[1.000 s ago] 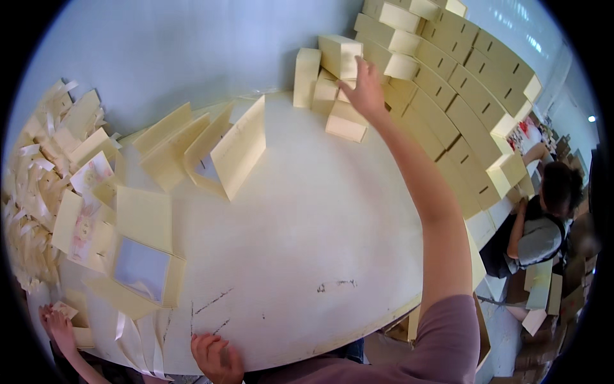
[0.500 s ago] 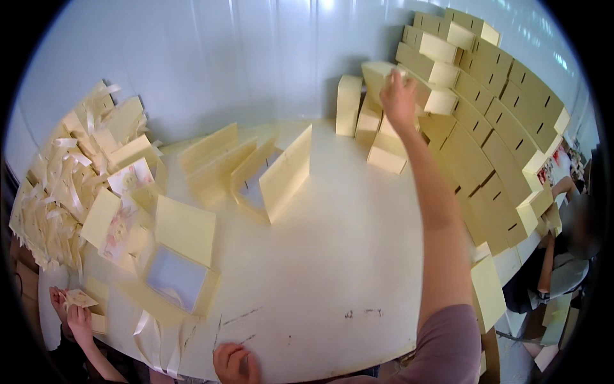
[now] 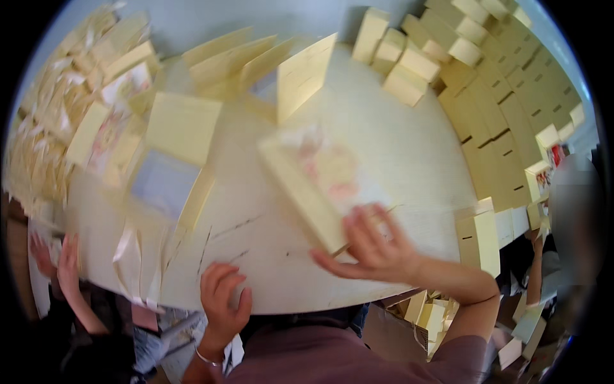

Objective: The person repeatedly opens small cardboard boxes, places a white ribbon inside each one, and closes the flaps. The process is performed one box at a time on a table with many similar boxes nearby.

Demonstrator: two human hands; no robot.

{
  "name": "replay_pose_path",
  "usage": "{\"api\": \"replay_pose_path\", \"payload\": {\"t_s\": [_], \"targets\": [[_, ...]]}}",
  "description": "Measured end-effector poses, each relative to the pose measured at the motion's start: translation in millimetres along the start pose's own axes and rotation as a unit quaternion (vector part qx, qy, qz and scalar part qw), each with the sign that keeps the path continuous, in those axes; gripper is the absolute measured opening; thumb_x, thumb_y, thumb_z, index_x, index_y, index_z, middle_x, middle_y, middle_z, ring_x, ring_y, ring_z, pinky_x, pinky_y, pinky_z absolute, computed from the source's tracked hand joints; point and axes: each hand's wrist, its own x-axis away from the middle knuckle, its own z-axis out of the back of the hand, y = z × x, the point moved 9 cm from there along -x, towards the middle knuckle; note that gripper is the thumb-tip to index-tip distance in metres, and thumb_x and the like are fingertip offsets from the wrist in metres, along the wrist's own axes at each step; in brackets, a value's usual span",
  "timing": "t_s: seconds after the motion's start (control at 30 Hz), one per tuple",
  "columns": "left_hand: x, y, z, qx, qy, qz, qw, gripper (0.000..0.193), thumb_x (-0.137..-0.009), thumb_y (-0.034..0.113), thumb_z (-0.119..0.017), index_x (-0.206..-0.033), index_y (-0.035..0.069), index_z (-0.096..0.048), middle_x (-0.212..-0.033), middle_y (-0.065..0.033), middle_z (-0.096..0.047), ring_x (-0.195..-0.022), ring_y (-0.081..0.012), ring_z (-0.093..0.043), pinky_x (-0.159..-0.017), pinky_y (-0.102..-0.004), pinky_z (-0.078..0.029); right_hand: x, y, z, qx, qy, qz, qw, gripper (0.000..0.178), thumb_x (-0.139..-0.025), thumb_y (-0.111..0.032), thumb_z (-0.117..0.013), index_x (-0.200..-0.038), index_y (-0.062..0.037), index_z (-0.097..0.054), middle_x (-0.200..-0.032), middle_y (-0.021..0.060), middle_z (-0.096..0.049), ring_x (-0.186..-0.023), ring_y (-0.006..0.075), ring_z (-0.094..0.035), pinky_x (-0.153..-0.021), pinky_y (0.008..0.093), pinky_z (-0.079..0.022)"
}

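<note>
1. Left hand (image 3: 224, 297): fingers open, half-curled, at the near edge of the curved white table (image 3: 416, 160).
2. Right hand (image 3: 368, 240): fingers gripping a pale-yellow rectangular cardboard box (image 3: 323, 173), pink-printed, over the table.
3. Beyond: open pale-yellow cardboard boxes (image 3: 306, 80).

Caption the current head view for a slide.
Right hand holding a pink-printed cream box at a pale table, left hand empty near its edge.
</note>
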Motion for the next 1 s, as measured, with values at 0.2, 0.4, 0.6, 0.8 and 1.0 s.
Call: {"api": "replay_pose_path", "payload": {"t_s": [0.2, 0.4, 0.6, 0.8, 1.0], "targets": [[-25.0, 15.0, 24.5, 0.024, 0.0, -0.007, 1.0, 0.042, -0.069, 0.011, -0.062, -0.108, 0.001, -0.048, -0.114, -0.0196, -0.043, -0.102, -0.0351, -0.044, -0.086, -0.0402, -0.037, -20.7, -35.1, 15.2, -0.255, -0.065, -0.014, 0.965, 0.043, -0.078, -0.043, -0.055, -0.117, -0.027, -0.049, -0.11, 0.0184, -0.048, -0.102, 0.0317, -0.049, -0.086, 0.0431, -0.042], [-62.1, -23.7, 12.3, 0.059, -0.018, 0.071, 0.996, 0.054, -0.075, 0.017, -0.062, -0.121, 0.0, -0.038, -0.118, -0.0164, -0.04, -0.107, -0.0271, -0.043, -0.087, -0.0343, -0.037, -13.9, -21.3, -31.3, -0.298, -0.173, -0.066, 0.936, 0.065, -0.073, -0.05, -0.056, -0.114, -0.0001, -0.048, -0.113, 0.0279, -0.045, -0.104, 0.0405, -0.046, -0.087, 0.0421, -0.042], [-61.3, -56.3, -10.5, 0.236, -0.114, 0.187, 0.947, 0.048, -0.079, 0.022, -0.062, -0.116, 0.001, -0.04, -0.108, -0.0071, -0.046, -0.097, -0.0143, -0.046, -0.08, -0.0288, -0.039, -12.9, -26.3, -26.7, -0.247, -0.143, 0.048, 0.957, 0.058, -0.076, -0.04, -0.058, -0.111, 0.004, -0.048, -0.106, 0.0285, -0.049, -0.099, 0.0401, -0.051, -0.083, 0.0394, -0.045], [-56.1, -61.0, -28.1, 0.323, -0.176, 0.217, 0.904, 0.038, -0.077, 0.022, -0.065, -0.102, 0.005, -0.042, -0.096, -0.0037, -0.046, -0.09, -0.0102, -0.044, -0.076, -0.0258, -0.038, 10.1, -23.5, -34.0, -0.236, -0.028, 0.096, 0.967, 0.045, -0.078, -0.028, -0.059, -0.103, 0.0084, -0.051, -0.102, 0.028, -0.053, -0.091, 0.0358, -0.056, -0.076, 0.0361, -0.049], [-47.3, -48.8, -35.7, 0.242, -0.234, 0.229, 0.914, 0.037, -0.073, 0.029, -0.068, -0.094, 0.006, -0.048, -0.087, -0.0034, -0.05, -0.081, -0.012, -0.048, -0.068, -0.0273, -0.041, -12.0, -6.2, -33.0, -0.359, -0.142, -0.045, 0.921, 0.046, -0.074, -0.031, -0.06, -0.102, 0.0049, -0.053, -0.109, 0.0242, -0.05, -0.098, 0.0334, -0.053, -0.079, 0.0383, -0.046]]}}
